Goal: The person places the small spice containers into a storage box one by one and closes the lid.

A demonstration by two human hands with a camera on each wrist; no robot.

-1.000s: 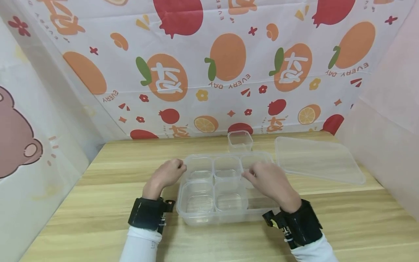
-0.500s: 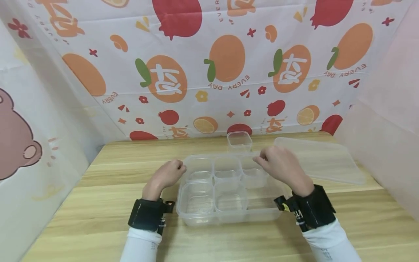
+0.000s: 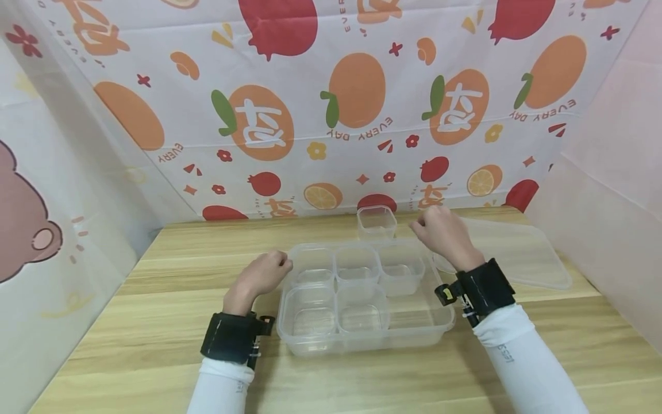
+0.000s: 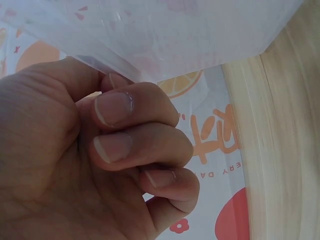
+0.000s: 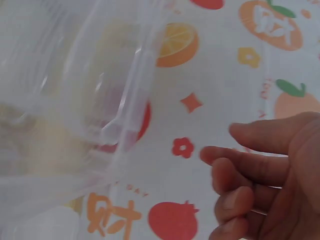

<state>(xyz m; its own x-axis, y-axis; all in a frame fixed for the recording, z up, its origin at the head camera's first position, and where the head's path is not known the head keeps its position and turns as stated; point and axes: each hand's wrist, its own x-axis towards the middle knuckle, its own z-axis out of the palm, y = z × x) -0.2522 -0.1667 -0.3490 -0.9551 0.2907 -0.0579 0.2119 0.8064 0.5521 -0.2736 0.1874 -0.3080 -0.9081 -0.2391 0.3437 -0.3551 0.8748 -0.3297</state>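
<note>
A clear plastic box (image 3: 421, 338) stands on the table with several square plastic cups (image 3: 362, 307) inside. Three cups fill its back row, two sit in front, and the front right section shows bare bottom. At the box's back left corner, my left hand (image 3: 261, 275) pinches the rim; its curled fingers (image 4: 145, 145) lie against the wall. My right hand (image 3: 446, 237) is in the air beyond the box's back right, its fingers (image 5: 247, 162) loosely bent around nothing. Just left of it, another clear cup (image 3: 376, 223) stands behind the box.
A flat translucent lid (image 3: 532, 259) lies on the wooden table (image 3: 155, 345) at the right, partly behind my right hand. A fruit-printed cloth (image 3: 310, 86) rises along the table's back edge, with plainer cloths at both sides.
My right hand has moved from over the box's back right cup, rightward and then back toward the loose cup. My left hand stays at the rim.
</note>
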